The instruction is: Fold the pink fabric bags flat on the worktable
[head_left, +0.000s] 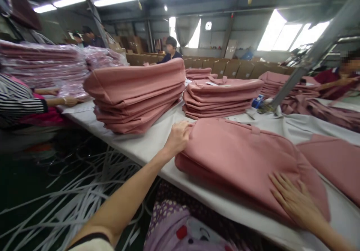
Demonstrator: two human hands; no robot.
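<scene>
A pink fabric bag (239, 150) lies flat on the white-covered table (208, 202) in front of me. My left hand (178, 138) is closed on the bag's far left corner, its fingers curled over the edge. Spread flat on the bag's near right part is my right hand (294, 196), palm down and fingers apart. A strap or handle loop (255, 130) shows along the far side of the bag. Another flat pink piece (334, 161) lies to the right, partly behind this bag.
Stacked pink bags (137, 97) stand left of centre, with another stack (222, 97) behind. Plastic-wrapped bags (42, 63) rise at the far left beside a person's striped sleeve (19, 97). A slanted metal post (303, 65) stands at right. White strips (92, 191) litter the floor.
</scene>
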